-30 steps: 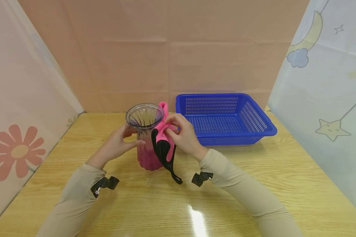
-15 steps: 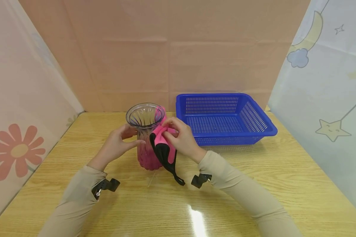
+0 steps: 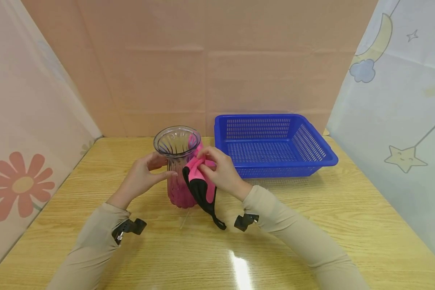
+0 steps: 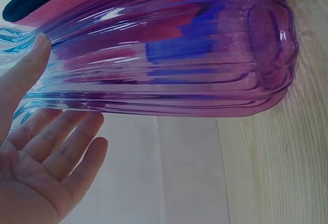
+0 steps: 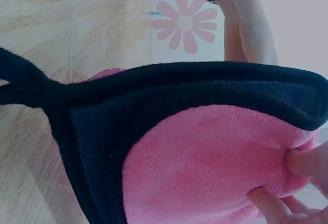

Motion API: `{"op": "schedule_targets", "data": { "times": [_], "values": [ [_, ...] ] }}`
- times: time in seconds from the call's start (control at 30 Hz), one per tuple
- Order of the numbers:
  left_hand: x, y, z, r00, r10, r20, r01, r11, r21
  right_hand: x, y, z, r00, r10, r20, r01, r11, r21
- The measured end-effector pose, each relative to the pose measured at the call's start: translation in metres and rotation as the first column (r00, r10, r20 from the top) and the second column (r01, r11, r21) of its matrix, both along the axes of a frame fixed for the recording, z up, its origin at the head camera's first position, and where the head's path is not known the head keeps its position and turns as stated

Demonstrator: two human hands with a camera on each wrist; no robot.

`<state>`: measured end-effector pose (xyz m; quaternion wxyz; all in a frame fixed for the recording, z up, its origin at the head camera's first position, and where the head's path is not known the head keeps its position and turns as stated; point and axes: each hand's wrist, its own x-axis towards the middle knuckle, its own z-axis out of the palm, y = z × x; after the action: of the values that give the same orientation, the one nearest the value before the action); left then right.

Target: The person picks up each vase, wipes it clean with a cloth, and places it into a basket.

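Note:
A ribbed glass vase (image 3: 175, 183), clear at the flared rim and pink toward its base, stands upright on the table. My left hand (image 3: 143, 175) holds it from the left below the rim, thumb in front and fingers behind. On the vase's right side, my right hand (image 3: 222, 169) pinches a pink and black plush cloth (image 5: 200, 157) between thumb and fingers. The cloth lies against the glass near the neck, and its black-edged corner with a hanging loop droops toward the table. Part of the pink fabric shows through the glass rim.
A blue plastic basket (image 3: 275, 164) with slotted walls stands behind and to the right of my right hand. The wooden table (image 3: 188, 257) meets a plain backdrop at the back and printed sheets at both sides.
My right hand has slid slightly down with the cloth. The cloth's pink top end, which stuck up beside the rim, now sits lower behind it. My left hand and the vase stay put.

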<state>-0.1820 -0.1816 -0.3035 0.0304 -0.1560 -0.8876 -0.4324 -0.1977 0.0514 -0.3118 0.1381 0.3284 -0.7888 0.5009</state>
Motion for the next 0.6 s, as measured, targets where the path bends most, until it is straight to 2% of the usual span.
{"op": "schedule_targets", "data": {
  "times": [0.33, 0.6],
  "values": [
    [-0.0023, -0.0005, -0.0021, 1.000, -0.003, 0.017, 0.003, 1.000, -0.002, 0.0000, 0.0020, -0.0034, 1.000, 0.003, -0.002, -0.003, 0.997, 0.080],
    [-0.0023, 0.0001, -0.0013, 0.999, -0.001, 0.038, 0.001, 1.000, -0.001, -0.0001, 0.0051, -0.0047, 0.999, 0.002, -0.041, 0.005, 0.984, 0.177]
  ]
}}
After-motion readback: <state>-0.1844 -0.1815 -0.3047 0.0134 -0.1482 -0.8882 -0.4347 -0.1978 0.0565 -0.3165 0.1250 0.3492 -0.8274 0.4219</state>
